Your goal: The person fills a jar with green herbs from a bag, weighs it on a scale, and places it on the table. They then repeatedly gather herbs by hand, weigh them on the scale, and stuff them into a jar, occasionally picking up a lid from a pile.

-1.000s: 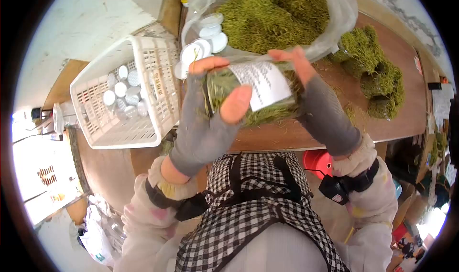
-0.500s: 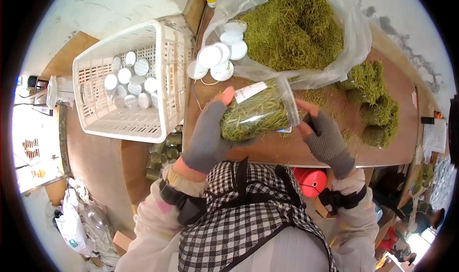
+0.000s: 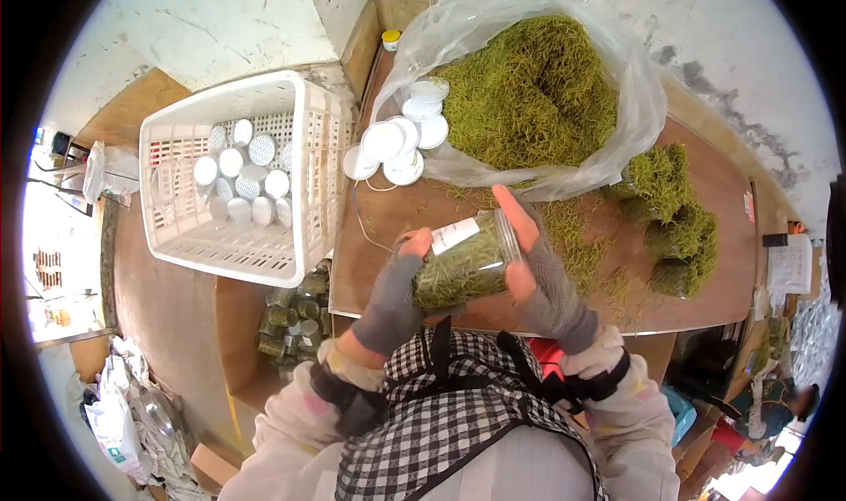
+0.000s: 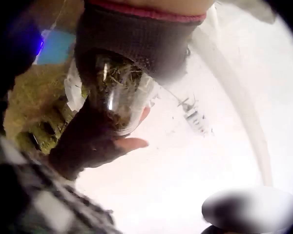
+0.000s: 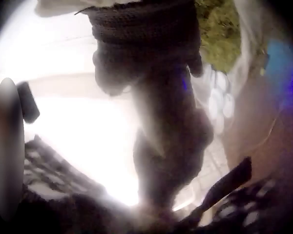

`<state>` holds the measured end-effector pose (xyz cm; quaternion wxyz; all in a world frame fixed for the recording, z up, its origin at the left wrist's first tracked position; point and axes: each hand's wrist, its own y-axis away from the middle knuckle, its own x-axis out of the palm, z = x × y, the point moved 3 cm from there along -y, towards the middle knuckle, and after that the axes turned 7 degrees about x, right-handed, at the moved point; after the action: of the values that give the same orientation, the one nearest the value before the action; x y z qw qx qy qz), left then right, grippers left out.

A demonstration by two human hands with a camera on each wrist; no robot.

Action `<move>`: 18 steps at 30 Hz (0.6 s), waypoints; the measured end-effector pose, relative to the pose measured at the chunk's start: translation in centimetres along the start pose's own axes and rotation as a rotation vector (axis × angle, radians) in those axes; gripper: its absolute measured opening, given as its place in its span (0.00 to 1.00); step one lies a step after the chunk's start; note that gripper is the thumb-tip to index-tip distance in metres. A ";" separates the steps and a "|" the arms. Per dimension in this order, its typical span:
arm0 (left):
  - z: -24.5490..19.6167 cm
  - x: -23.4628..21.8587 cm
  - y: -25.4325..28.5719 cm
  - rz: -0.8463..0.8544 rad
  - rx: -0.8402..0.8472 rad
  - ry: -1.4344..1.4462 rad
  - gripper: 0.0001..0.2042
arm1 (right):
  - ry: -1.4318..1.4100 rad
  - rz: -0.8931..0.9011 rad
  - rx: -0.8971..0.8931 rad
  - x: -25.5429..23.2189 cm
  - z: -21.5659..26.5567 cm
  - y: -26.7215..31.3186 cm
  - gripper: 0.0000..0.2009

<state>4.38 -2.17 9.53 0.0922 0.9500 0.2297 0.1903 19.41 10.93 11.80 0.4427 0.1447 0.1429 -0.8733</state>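
While between two hands [image 3: 389, 296] [image 3: 555, 296], one jar [image 3: 465, 267].

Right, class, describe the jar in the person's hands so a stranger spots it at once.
On the brown table, find the big plastic bag of green stems. Nearer the person, the left hand grips a clear jar roughly on its side, one end by the right hand. Unlike the jars further right, topped with bushy stems, it is hand-held and shows a white label.

Glossy plast. jar [image 3: 465, 272] w/ paper label [image 3: 455, 236], matt knit-cloth gloves [image 3: 389, 309]
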 end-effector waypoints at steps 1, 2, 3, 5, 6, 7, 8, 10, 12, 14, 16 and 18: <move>0.6 0.0 0.1 -0.001 0.004 0.004 0.40 | -0.142 -0.024 0.107 0.8 -1.2 0.0 0.33; 1.2 -0.3 -0.1 -0.035 0.156 -0.060 0.32 | -0.304 0.002 0.194 1.2 -2.0 -0.1 0.32; 1.3 -0.4 -0.2 -0.069 0.308 -0.125 0.25 | -0.300 0.008 0.186 1.8 -2.8 -0.2 0.32; 1.3 -0.3 0.3 -0.081 0.331 -0.091 0.27 | -0.633 0.004 0.351 2.8 -4.5 0.1 0.33; 1.4 -0.7 0.5 -0.063 0.510 -0.286 0.29 | -0.630 0.021 0.351 2.8 -4.1 -0.1 0.33; 1.5 -1.0 0.7 -0.043 0.686 -0.488 0.31 | -0.751 0.050 0.418 3.0 -3.6 -0.4 0.34; 1.5 -1.3 0.7 -0.030 0.822 -0.637 0.33 | -0.872 0.077 0.485 3.1 -3.3 -0.6 0.35; 0.8 -1.3 1.2 -0.027 0.882 -0.744 0.33 | -0.894 0.125 0.528 3.5 -3.8 -0.9 0.35; 0.2 -1.2 1.9 0.003 0.933 -0.863 0.32 | -0.918 0.175 0.571 3.9 -4.2 -0.9 0.34; 2.5 -2.5 2.5 0.000 0.819 -0.772 0.31 | -0.887 0.245 0.616 4.6 -4.6 -0.1 0.34; 2.9 -4.1 4.1 0.014 0.626 -0.718 0.29 | -0.615 0.308 0.587 5.2 -8.8 2.2 0.32; 4.5 -7.2 6.6 -0.050 0.351 -0.907 0.29 | -0.184 0.324 0.578 4.6 -11.1 3.6 0.28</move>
<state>2.95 -11.70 4.84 0.0260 0.9325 0.2179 -0.2870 21.17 9.72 -0.55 0.5272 0.2056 -0.1757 -0.8056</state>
